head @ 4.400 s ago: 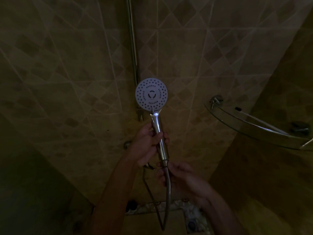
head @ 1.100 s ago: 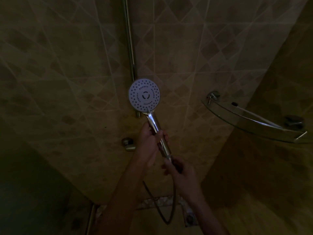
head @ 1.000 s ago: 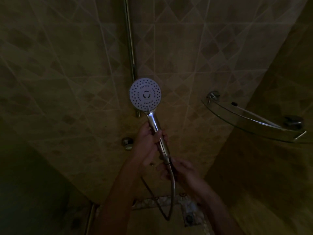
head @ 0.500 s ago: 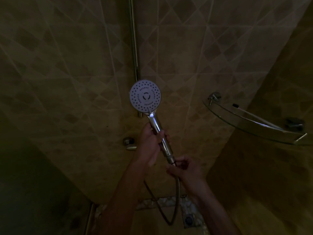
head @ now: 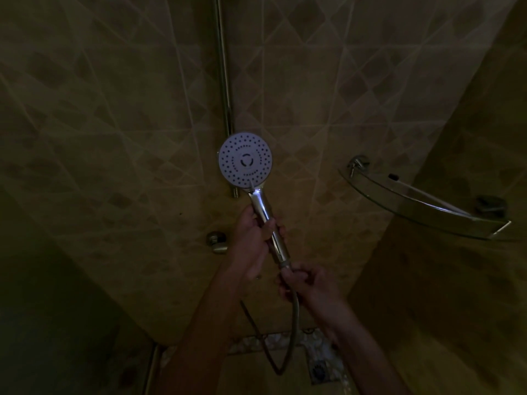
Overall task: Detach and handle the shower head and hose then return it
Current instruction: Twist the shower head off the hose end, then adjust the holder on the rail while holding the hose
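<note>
In the dim shower stall the shower head [head: 245,161] shows its round white spray face, held up off the wall. Its chrome handle runs down and right through my left hand [head: 252,243], which is shut around it. Just below the handle's end my right hand [head: 303,283] is shut on the hose [head: 295,323] at its connector. The hose hangs down in a loop toward the floor and rises again behind my left forearm.
A vertical metal slide rail [head: 224,89] runs up the tiled wall behind the head. A round chrome wall fitting [head: 216,241] sits left of my left hand. A glass corner shelf [head: 422,206] juts out at right. A floor drain [head: 318,369] lies below.
The shower head stays held up in almost the same spot. My right hand has shifted a little on the hose connector, and the hose loop has swung slightly.
</note>
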The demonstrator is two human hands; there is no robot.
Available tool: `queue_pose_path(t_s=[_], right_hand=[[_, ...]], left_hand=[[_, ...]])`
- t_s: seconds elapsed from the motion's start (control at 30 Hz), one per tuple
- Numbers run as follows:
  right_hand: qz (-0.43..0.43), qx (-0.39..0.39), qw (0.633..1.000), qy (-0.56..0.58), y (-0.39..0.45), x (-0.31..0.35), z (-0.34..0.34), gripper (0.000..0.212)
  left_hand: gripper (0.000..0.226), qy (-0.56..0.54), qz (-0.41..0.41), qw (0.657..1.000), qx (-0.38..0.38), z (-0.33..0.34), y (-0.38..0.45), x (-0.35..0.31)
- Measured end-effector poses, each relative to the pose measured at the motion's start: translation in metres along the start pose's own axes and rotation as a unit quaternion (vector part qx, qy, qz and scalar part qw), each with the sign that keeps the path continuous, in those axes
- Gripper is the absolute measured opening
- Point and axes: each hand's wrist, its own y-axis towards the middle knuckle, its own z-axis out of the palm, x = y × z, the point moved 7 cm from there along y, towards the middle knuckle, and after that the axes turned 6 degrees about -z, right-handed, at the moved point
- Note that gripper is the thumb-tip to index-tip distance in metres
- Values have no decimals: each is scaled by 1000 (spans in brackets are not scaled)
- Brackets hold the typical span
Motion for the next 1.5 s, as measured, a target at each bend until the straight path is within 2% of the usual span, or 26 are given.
queue_pose_path(t_s=[0.1,0.23,0.33,0.43,0.67,0.93,1.13,1.23,1.5], right_hand=[[-45,-100,994,-28,-3,2,-7,23],[-54,-126,990,-12,-11,-6,-6,26],[-66,-119,991,-16,-12,-1,-13,23],[-89,-102,990,-45,-9,12,-19,11],[-148,-59,986,-50,14,65,-32,12],[-231,-20,972,-38,52,157,-27,20],[-303,-22,948,-97,78,239,-11,23],[-330,-24,939,-96,91,278,-5,16],[-385,-10,918,-93,112,368,18,18]], left_hand=[[18,-38,8,999,0,4,-1,-5],[19,-75,9,997,-4,-3,3,-14],[22,-73,9,997,5,-11,2,-16],[24,-62,14,998,16,-15,-2,-15],[21,-25,28,999,17,-21,-15,-17],[24,-18,39,999,12,-23,-21,-27],[26,-24,50,998,-4,-29,-15,-34],[26,-45,52,998,-2,-30,-11,-37],[39,-110,58,992,-6,-25,3,-55]])
